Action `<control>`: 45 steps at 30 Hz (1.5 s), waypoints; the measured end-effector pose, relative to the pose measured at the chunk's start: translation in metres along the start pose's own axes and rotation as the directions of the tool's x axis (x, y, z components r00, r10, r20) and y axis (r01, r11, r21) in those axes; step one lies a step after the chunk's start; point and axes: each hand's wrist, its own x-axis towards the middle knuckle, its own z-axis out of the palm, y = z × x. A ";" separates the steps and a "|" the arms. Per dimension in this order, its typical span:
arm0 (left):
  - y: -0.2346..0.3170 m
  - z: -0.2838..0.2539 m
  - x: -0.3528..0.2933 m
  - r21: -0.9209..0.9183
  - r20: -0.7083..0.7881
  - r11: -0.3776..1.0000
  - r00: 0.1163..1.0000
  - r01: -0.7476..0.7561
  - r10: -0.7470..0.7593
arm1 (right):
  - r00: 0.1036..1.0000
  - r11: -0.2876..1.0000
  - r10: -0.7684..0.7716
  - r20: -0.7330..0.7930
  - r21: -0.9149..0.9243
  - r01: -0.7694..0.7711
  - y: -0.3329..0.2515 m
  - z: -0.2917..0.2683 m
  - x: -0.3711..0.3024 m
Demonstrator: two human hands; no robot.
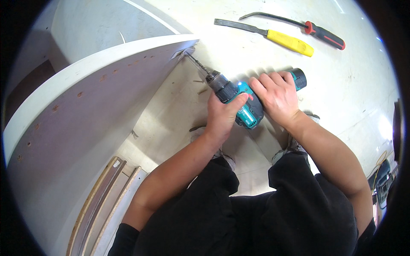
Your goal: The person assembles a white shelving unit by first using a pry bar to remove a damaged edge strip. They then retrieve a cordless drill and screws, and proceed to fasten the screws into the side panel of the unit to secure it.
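A teal and black cordless drill (247, 113) lies sideways in both my hands. My left hand (222, 114) is closed around its body just behind the chuck, thumb on top. Around the handle, near the black battery end, my right hand (276, 94) is wrapped; the trigger is hidden. The long drill bit (197, 62) points up and left, its tip at the far end of a standing pale panel (128, 72). Whether the tip is inside the panel I cannot tell. Small brown holes or chips run in a line along the panel's face.
Beyond the drill, a yellow-handled flat chisel-like tool (288, 42) and a bent pry bar with a red and black handle (325, 35) lie on the pale floor (341, 81). Several boards (100, 200) lean at lower left. Dark equipment with a yellow cord (381, 179) sits at far right.
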 end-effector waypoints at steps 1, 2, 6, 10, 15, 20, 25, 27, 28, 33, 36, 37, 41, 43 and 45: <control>-0.002 -0.001 0.001 0.004 -0.015 1.000 1.000 -0.004 0.004 | 1.000 1.000 -0.006 -0.001 0.004 0.006 0.000 0.000 0.000; -0.003 -0.001 0.001 0.008 -0.030 1.000 1.000 -0.009 0.009 | 1.000 1.000 0.000 -0.004 0.004 0.000 0.000 0.000 0.000; 0.002 0.002 -0.001 0.012 -0.026 1.000 1.000 -0.014 0.014 | 1.000 1.000 0.012 -0.020 0.004 -0.012 -0.001 0.000 0.000; 0.004 0.003 -0.001 0.007 -0.008 1.000 1.000 -0.020 0.020 | 1.000 1.000 0.019 0.012 0.018 -0.019 -0.001 -0.003 -0.001; 0.003 0.002 0.000 0.010 -0.018 1.000 1.000 -0.006 0.007 | 0.999 0.999 0.034 0.001 0.014 -0.034 -0.003 -0.003 0.000; 0.006 0.002 0.000 0.018 -0.007 1.000 1.000 0.013 -0.013 | 1.000 1.000 0.010 0.007 -0.003 -0.010 -0.001 -0.001 -0.001; 0.004 -0.003 0.004 0.012 -0.007 1.000 1.000 0.005 -0.005 | 1.000 1.000 0.007 -0.007 -0.008 -0.007 -0.002 0.000 0.003; 0.005 -0.003 0.004 0.004 -0.007 1.000 1.000 0.010 -0.010 | 1.000 1.000 0.019 0.003 -0.012 -0.019 -0.002 0.000 0.004; 0.007 -0.003 0.004 0.003 -0.008 1.000 1.000 0.009 -0.009 | 1.000 1.000 0.022 0.007 -0.014 -0.022 -0.003 0.001 0.005; 0.007 -0.006 0.007 0.000 -0.010 1.000 1.000 0.016 -0.016 | 1.000 1.000 0.021 0.014 -0.011 -0.021 -0.004 0.001 0.009; 0.009 -0.006 0.007 0.002 0.005 1.000 1.000 0.026 -0.026 | 1.000 1.000 0.011 0.023 -0.011 -0.010 -0.002 0.001 0.009; 0.013 -0.003 0.007 0.002 0.012 1.000 0.999 0.030 -0.030 | 1.000 1.000 0.009 0.025 -0.011 -0.009 -0.002 0.001 0.008; 0.009 -0.003 0.006 0.002 -0.012 1.000 1.000 0.016 -0.016 | 1.000 1.000 0.015 0.001 -0.015 -0.015 -0.002 0.002 0.006; 0.008 -0.003 0.006 0.009 -0.015 1.000 1.000 0.020 -0.019 | 1.000 1.000 0.026 -0.005 -0.012 -0.026 -0.003 0.002 0.006; 0.005 -0.004 0.006 0.031 -0.037 0.999 0.999 0.023 -0.022 | 1.000 1.000 0.030 0.000 -0.009 -0.030 -0.003 0.002 0.004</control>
